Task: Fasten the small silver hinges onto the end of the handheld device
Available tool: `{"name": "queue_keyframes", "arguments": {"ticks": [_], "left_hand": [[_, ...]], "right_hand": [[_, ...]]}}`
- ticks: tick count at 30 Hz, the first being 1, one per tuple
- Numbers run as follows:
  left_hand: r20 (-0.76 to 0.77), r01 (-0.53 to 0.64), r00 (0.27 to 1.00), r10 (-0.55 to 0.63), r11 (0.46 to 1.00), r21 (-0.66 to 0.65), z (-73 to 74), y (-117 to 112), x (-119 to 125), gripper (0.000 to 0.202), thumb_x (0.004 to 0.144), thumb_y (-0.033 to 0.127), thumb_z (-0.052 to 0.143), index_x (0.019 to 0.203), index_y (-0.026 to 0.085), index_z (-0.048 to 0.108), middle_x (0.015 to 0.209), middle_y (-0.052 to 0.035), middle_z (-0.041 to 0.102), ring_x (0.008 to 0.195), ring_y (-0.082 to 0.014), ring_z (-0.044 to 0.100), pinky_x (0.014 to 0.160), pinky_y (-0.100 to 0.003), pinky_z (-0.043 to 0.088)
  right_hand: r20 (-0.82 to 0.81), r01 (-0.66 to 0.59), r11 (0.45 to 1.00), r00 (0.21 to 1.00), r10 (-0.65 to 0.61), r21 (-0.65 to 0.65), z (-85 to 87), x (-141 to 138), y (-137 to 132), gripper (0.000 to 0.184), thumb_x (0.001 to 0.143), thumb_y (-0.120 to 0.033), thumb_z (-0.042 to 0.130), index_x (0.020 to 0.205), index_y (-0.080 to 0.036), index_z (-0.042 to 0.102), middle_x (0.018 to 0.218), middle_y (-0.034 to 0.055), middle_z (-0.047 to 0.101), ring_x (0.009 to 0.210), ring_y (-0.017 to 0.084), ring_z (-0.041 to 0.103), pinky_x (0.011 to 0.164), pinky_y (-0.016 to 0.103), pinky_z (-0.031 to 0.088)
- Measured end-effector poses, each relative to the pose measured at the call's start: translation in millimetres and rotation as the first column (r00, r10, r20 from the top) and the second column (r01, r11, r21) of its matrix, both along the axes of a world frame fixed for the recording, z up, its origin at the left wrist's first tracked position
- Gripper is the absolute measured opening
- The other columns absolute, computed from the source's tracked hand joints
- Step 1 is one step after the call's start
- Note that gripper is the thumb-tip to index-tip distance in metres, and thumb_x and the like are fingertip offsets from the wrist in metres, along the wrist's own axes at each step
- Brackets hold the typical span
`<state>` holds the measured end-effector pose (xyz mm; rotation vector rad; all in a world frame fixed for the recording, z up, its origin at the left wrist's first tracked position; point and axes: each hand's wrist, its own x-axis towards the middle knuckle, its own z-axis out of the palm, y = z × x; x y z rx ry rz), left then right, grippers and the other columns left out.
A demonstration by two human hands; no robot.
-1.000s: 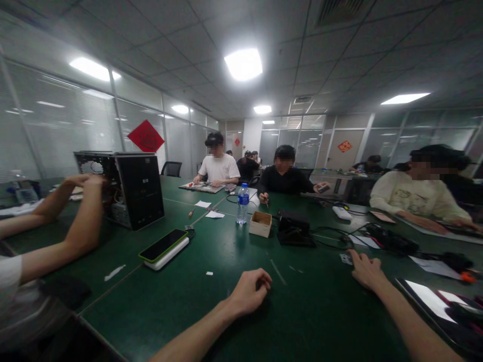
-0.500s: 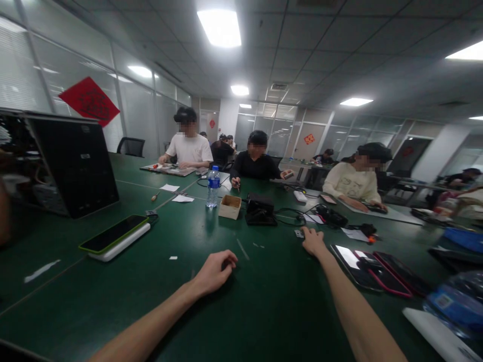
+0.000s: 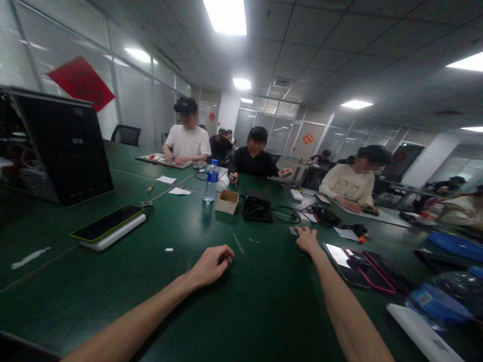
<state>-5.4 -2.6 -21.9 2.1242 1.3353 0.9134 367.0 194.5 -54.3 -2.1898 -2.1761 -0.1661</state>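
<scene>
My left hand [image 3: 212,264] rests on the green table [image 3: 241,311], fingers loosely curled, with a gap between thumb and index finger and nothing visible in it. Farther out on the right, my right hand [image 3: 307,240] reaches across the tabletop. Its fingertips are on a small flat grey piece [image 3: 293,231], which looks metallic and sticks out to the left of the fingers. Its exact kind is too small to make out. Beyond my hands stand a small open cardboard box [image 3: 227,205] and a black device [image 3: 257,207] with cables.
A water bottle [image 3: 211,181] stands behind the box. On the left are a green-edged phone [image 3: 109,223] on a white block and a black computer case [image 3: 71,146]. Phones [image 3: 349,266] and a large bottle [image 3: 439,299] lie right of my right arm. Several people sit opposite.
The whole view has shifted slightly, so the table things appear a little farther left and higher. Both hands keep about the same places on the table, the right still at the grey piece.
</scene>
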Motion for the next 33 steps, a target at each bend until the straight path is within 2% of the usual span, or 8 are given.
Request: {"name": "queue_keyframes", "arguments": {"ticks": [4,9,15,19,23,27,30,33], "left_hand": [[-0.006,0.006,1.000,-0.006,1.000,-0.004,3.7,-1.3,0.9,0.022,0.080,0.008,0.048,0.094,0.015,0.062,0.085,-0.0016,0.068,0.076,-0.0138,0.062,0.072,-0.023,0.047],[0.005,0.011,1.000,-0.011,1.000,-0.020,8.1,-3.9,2.2,0.020,0.080,0.008,0.048,0.094,0.014,0.062,0.085,-0.0028,0.068,0.077,-0.0144,0.063,0.071,-0.023,0.048],[0.009,0.005,1.000,-0.005,1.000,-0.007,4.5,-2.8,0.6,0.021,0.080,0.007,0.048,0.094,0.015,0.062,0.084,-0.0021,0.068,0.076,-0.0138,0.063,0.071,-0.023,0.048],[0.017,0.012,1.000,-0.012,1.000,-0.005,2.8,-2.0,-0.7,0.020,0.081,0.008,0.049,0.095,0.015,0.062,0.086,-0.0018,0.067,0.076,-0.0134,0.063,0.071,-0.022,0.048],[0.018,0.013,1.000,-0.013,1.000,-0.001,1.2,-0.7,-0.6,0.021,0.081,0.008,0.049,0.095,0.015,0.062,0.085,-0.0016,0.068,0.076,-0.0131,0.063,0.071,-0.022,0.048],[0.016,0.001,1.000,-0.001,1.000,0.014,-2.0,1.4,0.3,0.022,0.078,0.005,0.049,0.093,0.015,0.062,0.082,-0.0011,0.068,0.072,-0.0126,0.063,0.071,-0.022,0.047],[0.005,-0.002,1.000,0.002,1.000,0.024,-3.4,1.5,1.1,0.024,0.077,0.003,0.049,0.092,0.015,0.062,0.081,-0.0004,0.069,0.071,-0.0124,0.062,0.070,-0.021,0.047],[0.005,-0.008,1.000,0.008,1.000,0.021,-3.9,0.7,1.5,0.023,0.077,0.004,0.049,0.092,0.015,0.063,0.082,-0.0006,0.069,0.071,-0.0125,0.063,0.069,-0.021,0.047]], "right_hand": [[-0.003,0.010,1.000,1.000,-0.010,0.015,-1.0,-0.1,2.2,0.059,0.078,-0.010,0.042,0.136,-0.020,0.036,0.125,0.0139,0.045,0.114,0.030,0.041,0.095,0.040,0.028],[-0.014,0.012,1.000,1.000,-0.012,-0.010,0.4,0.0,2.1,0.053,0.078,-0.013,0.044,0.130,-0.024,0.044,0.126,0.0127,0.045,0.114,0.033,0.041,0.094,0.041,0.030],[-0.032,0.014,1.000,0.999,-0.014,-0.007,1.3,-0.5,0.0,0.057,0.078,-0.013,0.044,0.133,-0.024,0.039,0.126,0.0128,0.044,0.115,0.034,0.040,0.094,0.043,0.031],[-0.043,0.010,1.000,0.999,-0.010,-0.006,0.4,0.3,0.7,0.052,0.077,-0.012,0.044,0.128,-0.024,0.044,0.125,0.0126,0.045,0.113,0.034,0.042,0.093,0.044,0.031],[-0.058,0.011,1.000,0.998,-0.011,0.005,-0.3,1.9,2.7,0.058,0.077,-0.013,0.044,0.133,-0.025,0.038,0.125,0.0128,0.045,0.114,0.034,0.042,0.095,0.044,0.030],[-0.076,0.028,0.999,0.997,-0.025,0.033,-0.7,2.4,3.2,0.060,0.076,-0.015,0.044,0.136,-0.019,0.035,0.124,0.0160,0.046,0.116,0.035,0.042,0.096,0.044,0.029],[-0.107,0.050,0.997,0.993,-0.044,0.059,-0.6,2.4,1.0,0.061,0.077,-0.019,0.044,0.136,-0.014,0.033,0.125,0.0189,0.044,0.119,0.034,0.040,0.096,0.045,0.030],[-0.175,0.166,0.981,0.974,-0.146,0.100,1.4,4.7,-1.3,0.061,0.079,-0.033,0.045,0.135,-0.013,0.034,0.129,0.0219,0.039,0.121,0.037,0.037,0.095,0.048,0.032]]}}
